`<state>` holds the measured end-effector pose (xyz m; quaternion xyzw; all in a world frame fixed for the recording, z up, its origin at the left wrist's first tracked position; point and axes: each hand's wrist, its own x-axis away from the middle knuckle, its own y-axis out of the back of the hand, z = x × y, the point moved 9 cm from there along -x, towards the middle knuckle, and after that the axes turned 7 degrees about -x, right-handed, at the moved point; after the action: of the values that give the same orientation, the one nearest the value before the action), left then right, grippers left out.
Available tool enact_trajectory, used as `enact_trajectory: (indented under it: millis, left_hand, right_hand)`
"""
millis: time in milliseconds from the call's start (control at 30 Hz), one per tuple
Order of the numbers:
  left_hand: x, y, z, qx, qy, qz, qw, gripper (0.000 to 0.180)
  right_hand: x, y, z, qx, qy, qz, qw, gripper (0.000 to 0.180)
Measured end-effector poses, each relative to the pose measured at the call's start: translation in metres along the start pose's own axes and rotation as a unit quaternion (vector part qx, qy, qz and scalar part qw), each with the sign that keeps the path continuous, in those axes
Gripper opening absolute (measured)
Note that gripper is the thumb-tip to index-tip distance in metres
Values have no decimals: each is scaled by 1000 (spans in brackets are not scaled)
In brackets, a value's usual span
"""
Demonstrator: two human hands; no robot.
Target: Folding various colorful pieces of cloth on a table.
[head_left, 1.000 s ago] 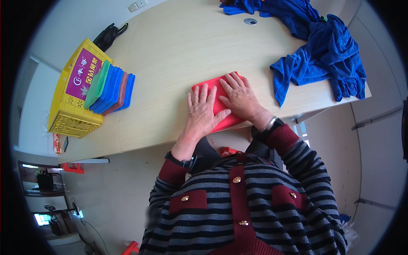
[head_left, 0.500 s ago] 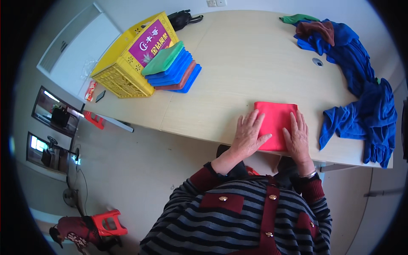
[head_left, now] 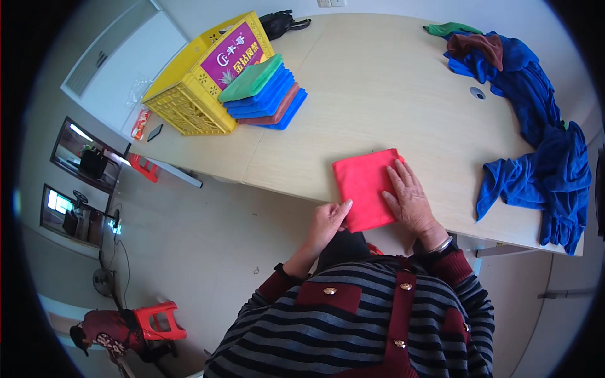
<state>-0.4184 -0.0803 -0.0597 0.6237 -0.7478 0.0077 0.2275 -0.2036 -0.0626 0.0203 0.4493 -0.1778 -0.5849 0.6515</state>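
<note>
A red folded cloth lies slightly turned at the table's near edge, its lower part reaching over the edge. My left hand is closed on its near left edge, thumb on top and fingers curled out of sight beneath. Flat along the cloth's right side rests my right hand, fingers stretched out. To the far left is a stack of folded cloths, with a green cloth on top and blue and brown ones below. Loose, crumpled blue cloths spread along the right side, with a brown cloth among them at the back.
A yellow plastic crate stands behind the stack. Beside it are a dark phone and a red packet. A black bag sits at the back. On the floor at lower left, a person is near a red stool.
The red cloth has slid left and turned a little. My left hand went from lying flat on it to gripping its near left edge; my right hand shifted left with it.
</note>
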Motion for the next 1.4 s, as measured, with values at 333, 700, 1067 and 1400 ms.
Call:
enact_trajectory:
  millis: [333,700,1067,1400]
  left_hand:
    - [10,14,4,365,77,52,926,44]
    - [-52,238,-260,198,-215,-106,950,47]
    - [-216,398,-147,310,-61,-241,918,42]
    - [-213,391,-120,197,27,-281,939,47]
  right_hand:
    - [21,3,13,-154,19,-7,988,54]
    - [41,33,-26,-33,3,-114,993,37]
    - [35,34,-15,-29,7,-130,991,31]
    - [43,41,-22,4,-11,-143,990,29]
